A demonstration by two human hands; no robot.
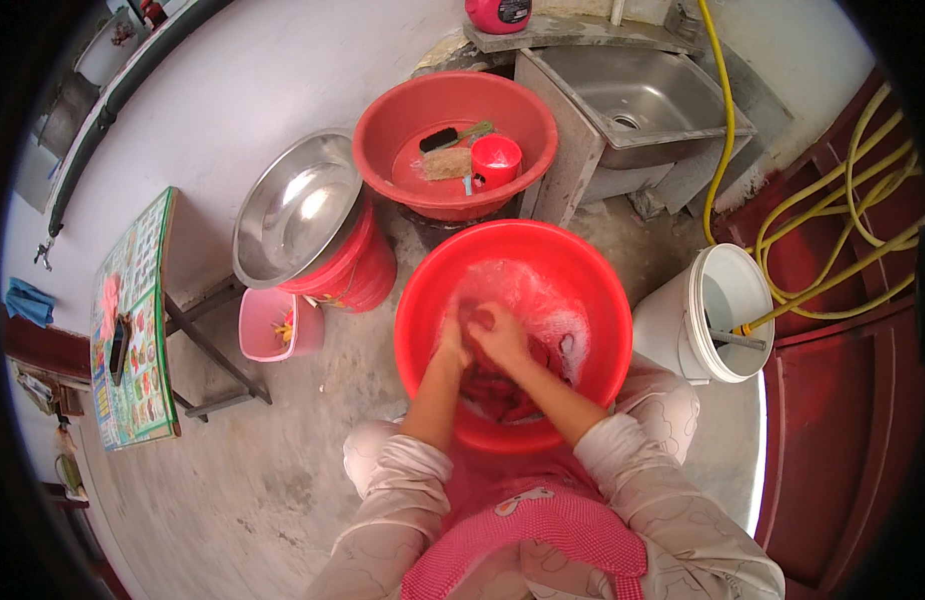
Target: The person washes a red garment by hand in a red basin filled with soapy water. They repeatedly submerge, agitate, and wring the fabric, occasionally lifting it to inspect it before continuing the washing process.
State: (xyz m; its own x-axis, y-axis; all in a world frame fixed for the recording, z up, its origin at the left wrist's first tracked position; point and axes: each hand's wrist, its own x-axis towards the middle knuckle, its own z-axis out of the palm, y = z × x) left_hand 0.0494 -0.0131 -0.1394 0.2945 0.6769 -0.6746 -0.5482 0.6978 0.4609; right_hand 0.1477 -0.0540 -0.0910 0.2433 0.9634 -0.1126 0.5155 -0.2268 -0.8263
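Note:
Before me stands a red plastic basin (pixel 423 341) holding soapy water (pixel 533 289) and wet dark red cloth (pixel 500 394). Both my hands are inside the basin, close together over its left half. My left hand (pixel 453 337) grips one side of a bunched part of the cloth, and its fingers are partly hidden. My right hand (pixel 500 335) closes on the same bunch from the other side. The hands are slightly blurred. More of the cloth lies in the water below my wrists, and white suds gather along the right side.
Beyond the basin, a larger faded red tub (pixel 387 135) holds a scrub brush (pixel 443 139) and a red cup (pixel 497 169). A steel bowl (pixel 282 202) rests on a red bucket (pixel 365 262). At right stands a white bucket (pixel 668 330) with a yellow hose (pixel 807 296). A steel sink (pixel 635 82) is behind.

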